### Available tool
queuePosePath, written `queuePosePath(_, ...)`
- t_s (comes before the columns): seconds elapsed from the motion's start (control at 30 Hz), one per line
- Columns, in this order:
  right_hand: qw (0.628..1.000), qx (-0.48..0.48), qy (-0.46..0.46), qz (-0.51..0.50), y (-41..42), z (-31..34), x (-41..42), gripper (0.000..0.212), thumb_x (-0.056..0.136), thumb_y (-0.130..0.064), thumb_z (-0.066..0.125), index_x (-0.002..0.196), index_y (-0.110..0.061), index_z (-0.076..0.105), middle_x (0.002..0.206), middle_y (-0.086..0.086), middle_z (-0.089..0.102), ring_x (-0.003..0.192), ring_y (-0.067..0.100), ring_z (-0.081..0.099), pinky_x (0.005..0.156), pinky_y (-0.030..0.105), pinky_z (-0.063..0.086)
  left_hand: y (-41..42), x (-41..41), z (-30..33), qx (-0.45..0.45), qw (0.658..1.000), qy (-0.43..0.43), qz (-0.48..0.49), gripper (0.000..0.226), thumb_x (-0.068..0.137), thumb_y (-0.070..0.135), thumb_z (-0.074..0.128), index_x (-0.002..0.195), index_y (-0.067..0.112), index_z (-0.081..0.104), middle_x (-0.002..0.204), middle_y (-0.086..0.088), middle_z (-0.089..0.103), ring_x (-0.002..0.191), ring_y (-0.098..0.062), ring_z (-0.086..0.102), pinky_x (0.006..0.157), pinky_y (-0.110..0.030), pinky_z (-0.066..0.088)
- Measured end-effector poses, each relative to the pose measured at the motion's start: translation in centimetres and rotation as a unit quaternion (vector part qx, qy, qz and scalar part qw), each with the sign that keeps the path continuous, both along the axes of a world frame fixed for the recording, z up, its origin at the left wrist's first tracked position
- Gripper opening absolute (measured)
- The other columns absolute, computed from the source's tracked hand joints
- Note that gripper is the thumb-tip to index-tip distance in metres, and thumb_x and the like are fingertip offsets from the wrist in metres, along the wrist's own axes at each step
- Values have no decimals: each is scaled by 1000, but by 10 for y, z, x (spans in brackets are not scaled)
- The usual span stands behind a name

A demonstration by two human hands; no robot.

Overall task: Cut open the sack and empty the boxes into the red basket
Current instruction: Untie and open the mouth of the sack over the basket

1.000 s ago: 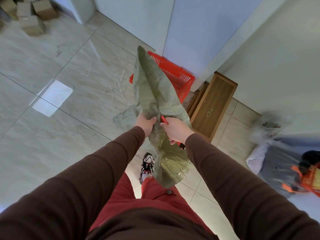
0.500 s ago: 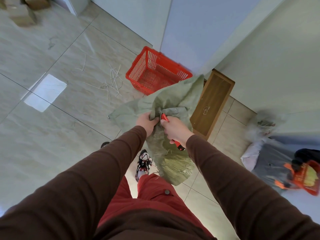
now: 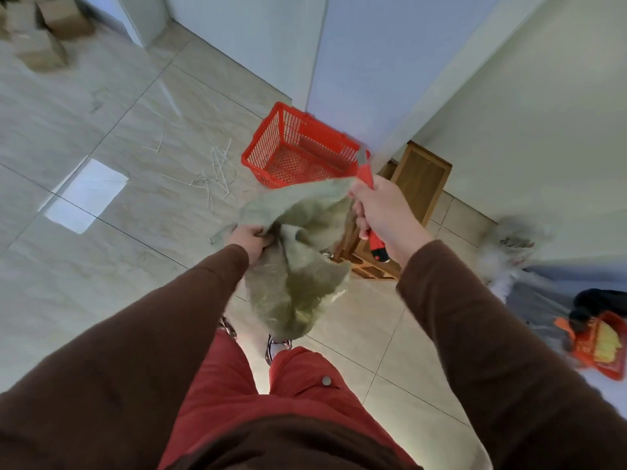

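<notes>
Head view shows no brand or writing you could read on anything; motion blur smears the whole scene. Your left hand [image 3: 249, 239] is clenched on a bunched fold of the green woven sack [image 3: 298, 262], and your right hand [image 3: 380, 212] is closed around a red utility knife [image 3: 368, 184] while also pinching the sack's upper edge. The sack hangs limp between your hands, in the air above your red trousers [image 3: 271, 401], its long axis running from the raised right hand down toward your feet. The knife's blade tip points up and away from you, toward the red basket [image 3: 271, 144], which stands on the tiled floor [image 3: 84, 266] just beyond the sack, beside a wooden stool [image 3: 420, 178]. Cardboard boxes [image 3: 40, 49] lie far left.
</notes>
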State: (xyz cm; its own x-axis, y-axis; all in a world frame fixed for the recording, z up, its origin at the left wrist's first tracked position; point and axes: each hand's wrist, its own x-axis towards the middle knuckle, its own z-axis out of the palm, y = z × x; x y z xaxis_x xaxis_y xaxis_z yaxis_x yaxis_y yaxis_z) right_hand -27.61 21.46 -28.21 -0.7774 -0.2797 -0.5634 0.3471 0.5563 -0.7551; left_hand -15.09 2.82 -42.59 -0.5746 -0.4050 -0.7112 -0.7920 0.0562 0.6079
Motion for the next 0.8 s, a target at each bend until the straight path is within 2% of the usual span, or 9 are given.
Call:
queuePosePath(0.07,995,80,34,54,-3,-9,5,20,101,-43,59,101,-23,60,90,1,60,76,21,61,72,45,61,12,-8,7,63,997,39,37,19,100,10,58,114,3,69,91,-12,65,72,-22,60,67,-27,53)
queuePosePath(0.13,988,140,53,42,-8,-24,21,65,89,-60,70,137,-20,53,123,6,65,98,26,69,86,47,62,19,-19,14,99,991,58,64,25,103,11,53,120,-1,66,101,-19,64,89,-29,61,87,-46,54)
queuePosePath(0.23,994,77,-55,-54,-16,-50,38,122,66,-77,80,157,-15,28,101,13,67,61,20,62,59,35,57,18,-19,24,113,990,54,64,37,104,24,53,131,0,62,122,-21,67,111,-35,64,105,-50,49)
queuePosePath(0.33,986,79,-114,-97,-26,-69,49,105,70,-66,84,148,-10,42,114,14,68,83,27,68,78,48,63,22,-14,31,80,993,79,47,47,103,35,52,141,9,55,143,-13,58,132,-28,54,115,-38,39)
queuePosePath(0.4,989,109,-68,-75,-27,-82,52,46,85,-41,83,118,-13,64,116,14,73,103,34,71,94,49,59,22,-12,29,57,996,48,56,53,103,44,49,137,5,59,138,-16,61,128,-30,57,113,-37,41)
queuePosePath(0.47,991,122,-21,-51,-25,-88,53,7,92,-21,73,89,-20,67,100,10,77,99,33,73,89,46,59,16,-9,25,63,995,-9,76,62,101,53,46,126,0,65,127,-21,67,118,-34,63,108,-40,46)
queuePosePath(0.6,986,134,90,-36,-8,-86,55,12,96,-24,68,85,-24,64,90,1,69,80,18,67,81,42,58,2,-2,23,90,986,12,139,62,97,50,57,124,-5,65,121,-25,69,113,-40,66,105,-48,50)
queuePosePath(0.7,976,144,160,-23,10,-86,66,20,91,-39,74,96,-26,59,98,-1,62,79,11,63,81,39,57,-2,-1,22,87,983,39,154,36,99,33,60,114,1,69,112,-22,71,108,-42,68,100,-55,52)
queuePosePath(0.8,987,96,76,-105,16,-87,77,83,80,-55,83,145,-28,39,137,-1,56,101,16,65,92,44,59,2,-4,27,96,981,52,160,16,102,8,51,110,7,66,104,-20,70,101,-35,65,100,-53,53)
